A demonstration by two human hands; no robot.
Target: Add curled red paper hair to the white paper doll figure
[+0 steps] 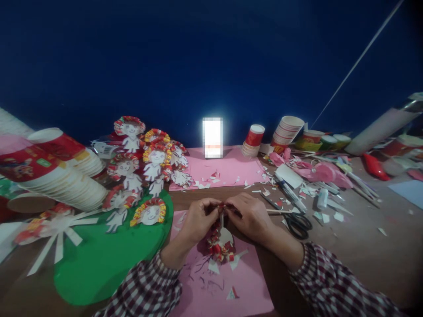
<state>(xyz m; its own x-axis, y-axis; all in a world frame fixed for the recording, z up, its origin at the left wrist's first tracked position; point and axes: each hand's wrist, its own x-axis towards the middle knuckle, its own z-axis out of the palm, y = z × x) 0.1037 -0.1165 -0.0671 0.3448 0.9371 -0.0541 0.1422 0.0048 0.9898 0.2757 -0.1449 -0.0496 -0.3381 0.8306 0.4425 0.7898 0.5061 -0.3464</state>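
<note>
My left hand (202,220) and my right hand (251,215) meet above the pink sheet (244,281), fingertips pinched together. Between them they grip a strip of a cut paper-cup figure (226,237), which hangs below with a white middle and curled red strips. The very end of the strip is hidden by my fingers. A thin wooden stick (279,211) sticks out to the right from behind my right hand; whether I hold it cannot be told. Black-handled scissors (299,225) lie right of my right hand.
Paper dolls with curled red and yellow hair (153,160) stand at left by a green sheet (109,268). Stacked paper cups (66,180) lean at far left; another cup stack (287,132) stands behind. A lit phone (212,138), markers (292,196) and paper scraps surround the work.
</note>
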